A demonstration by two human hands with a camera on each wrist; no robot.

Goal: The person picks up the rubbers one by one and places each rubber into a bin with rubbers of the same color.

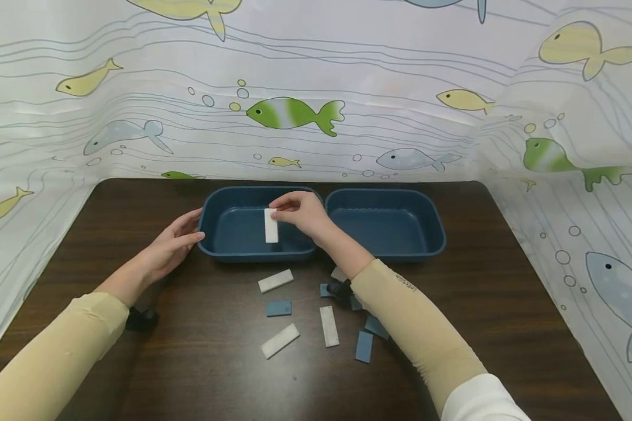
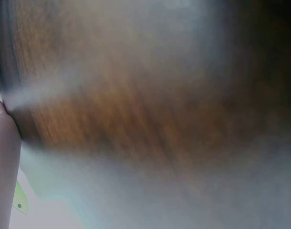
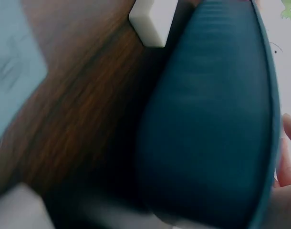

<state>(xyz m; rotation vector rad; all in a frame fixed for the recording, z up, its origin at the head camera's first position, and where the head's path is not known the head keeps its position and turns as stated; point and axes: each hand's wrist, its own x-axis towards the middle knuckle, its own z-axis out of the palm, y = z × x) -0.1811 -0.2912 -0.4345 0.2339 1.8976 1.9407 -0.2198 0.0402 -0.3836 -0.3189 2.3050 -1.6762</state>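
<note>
1. A blue, rounded-rectangular, plastic-looking tray [image 1: 258, 257]: my left hand [image 1: 171, 245] rests unclenched against its left end.
2. My right hand [image 1: 304, 214] pinches a white, flat, hard-looking oblong block [image 1: 271, 230] over the tray's interior; I judge this placing, calling next for lowering and release.
3. The block's long axis runs near-vertical in the head view, free end nearest me.

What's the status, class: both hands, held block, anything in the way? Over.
Right hand pinching white block over left tray. Left hand against left tray's outer end. Nothing visible between block and tray.
</note>
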